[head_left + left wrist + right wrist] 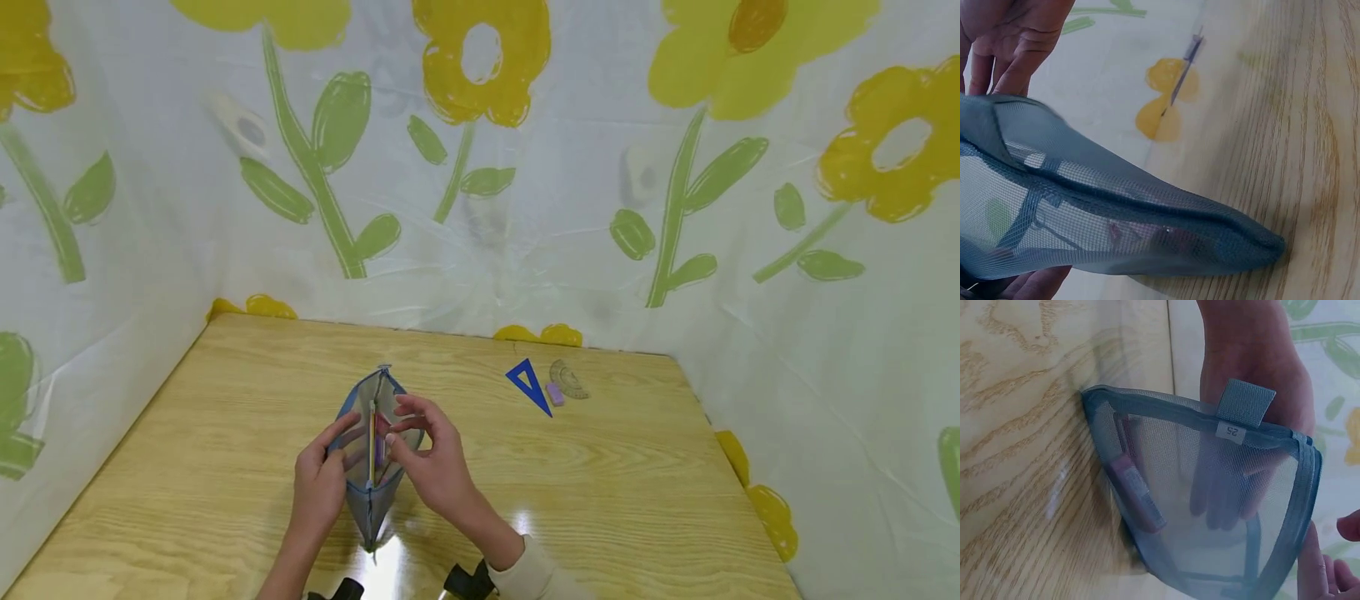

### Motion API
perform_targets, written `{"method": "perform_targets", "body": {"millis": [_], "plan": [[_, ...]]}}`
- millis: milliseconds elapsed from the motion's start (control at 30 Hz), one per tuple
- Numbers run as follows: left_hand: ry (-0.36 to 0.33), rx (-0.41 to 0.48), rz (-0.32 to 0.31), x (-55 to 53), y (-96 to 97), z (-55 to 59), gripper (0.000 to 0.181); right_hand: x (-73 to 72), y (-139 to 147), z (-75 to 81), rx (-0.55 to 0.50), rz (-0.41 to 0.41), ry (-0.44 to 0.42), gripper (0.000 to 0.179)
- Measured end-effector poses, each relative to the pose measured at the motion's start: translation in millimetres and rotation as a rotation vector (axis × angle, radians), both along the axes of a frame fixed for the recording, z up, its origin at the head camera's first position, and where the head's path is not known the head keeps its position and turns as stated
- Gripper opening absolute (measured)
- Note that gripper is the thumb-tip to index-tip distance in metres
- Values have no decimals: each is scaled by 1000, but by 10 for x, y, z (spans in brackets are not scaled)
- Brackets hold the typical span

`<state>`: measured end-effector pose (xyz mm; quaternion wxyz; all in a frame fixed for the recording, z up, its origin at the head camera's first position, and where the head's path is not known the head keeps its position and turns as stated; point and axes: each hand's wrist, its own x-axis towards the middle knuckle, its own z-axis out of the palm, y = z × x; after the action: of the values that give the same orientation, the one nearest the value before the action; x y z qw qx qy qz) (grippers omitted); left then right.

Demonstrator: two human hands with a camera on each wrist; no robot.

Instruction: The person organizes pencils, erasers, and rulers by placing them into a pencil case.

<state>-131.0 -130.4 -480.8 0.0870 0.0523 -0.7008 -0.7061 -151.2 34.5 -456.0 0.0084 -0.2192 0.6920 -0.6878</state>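
Observation:
A blue-grey mesh zip pouch (pixel 360 508) stands on the table with its mouth open upward. My left hand (pixel 322 479) grips its left side; in the right wrist view that hand's fingers (pixel 1216 494) show through the mesh. At the opposite rim, my right hand (pixel 435 458) has its fingers loosely bent over the mouth, thumb apart from the index finger and nothing visible between them. Inside the pouch are a long thin yellow item (pixel 372 442), a purple item (pixel 379 452) and a pinkish block with a label (pixel 1137 492), seen through the mesh.
Toward the back right of the wooden table (pixel 600 467) lie a blue set square (pixel 536 396), a purple eraser (pixel 554 394) and a clear protractor (pixel 570 380). A flower-printed white sheet (pixel 450 275) hangs along the table's back and sides.

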Motion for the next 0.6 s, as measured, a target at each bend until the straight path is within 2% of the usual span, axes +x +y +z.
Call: {"method": "perform_targets", "body": {"millis": [300, 467, 600], "plan": [[-18, -4, 13, 19, -20, 22, 55, 31, 125, 50, -5, -10, 27, 44], [-2, 0, 19, 25, -18, 8, 54, 14, 256, -21, -26, -34, 19, 44], [1, 10, 15, 26, -32, -3, 54, -7, 371, -85, -24, -60, -20, 44]]}}
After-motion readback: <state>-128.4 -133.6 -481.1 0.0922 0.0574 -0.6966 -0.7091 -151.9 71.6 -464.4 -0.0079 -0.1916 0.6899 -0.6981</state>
